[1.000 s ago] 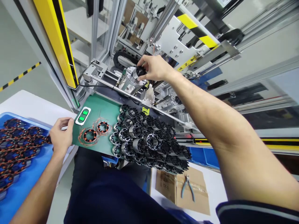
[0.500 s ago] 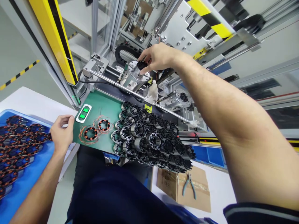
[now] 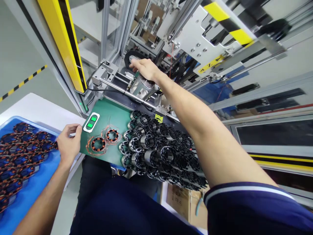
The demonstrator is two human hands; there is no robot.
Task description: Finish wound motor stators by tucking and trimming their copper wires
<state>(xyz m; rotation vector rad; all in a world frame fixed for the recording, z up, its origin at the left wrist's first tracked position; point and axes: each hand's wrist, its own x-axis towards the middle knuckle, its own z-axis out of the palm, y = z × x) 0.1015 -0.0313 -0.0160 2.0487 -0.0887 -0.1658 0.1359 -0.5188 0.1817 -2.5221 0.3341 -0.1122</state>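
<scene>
My right hand (image 3: 144,69) reaches into the machine, over the clear-walled round holder (image 3: 141,86). Its fingers are bent and close together, pointing left past the holder; what they grip, if anything, is hidden. My left hand (image 3: 69,140) rests by the left edge of the green work surface (image 3: 110,114), fingers loosely bent and a gap between them and the thumb. Beside it lies a white plate with two green buttons (image 3: 92,122). Two stators wound with copper wire (image 3: 98,144) lie on the green surface, loose wire ends around them.
Many unwound black-and-metal stator cores (image 3: 150,142) are stacked on the right of the green surface. A blue bin (image 3: 50,176) of wound stators stands at left. A metal rod (image 3: 132,95) crosses the machine's front. Pliers (image 3: 199,205) lie on cardboard (image 3: 179,199) below.
My right hand has moved left and now covers the holder where it was fingering a black core. My left hand stays by the green surface. The camera view has shifted slightly.
</scene>
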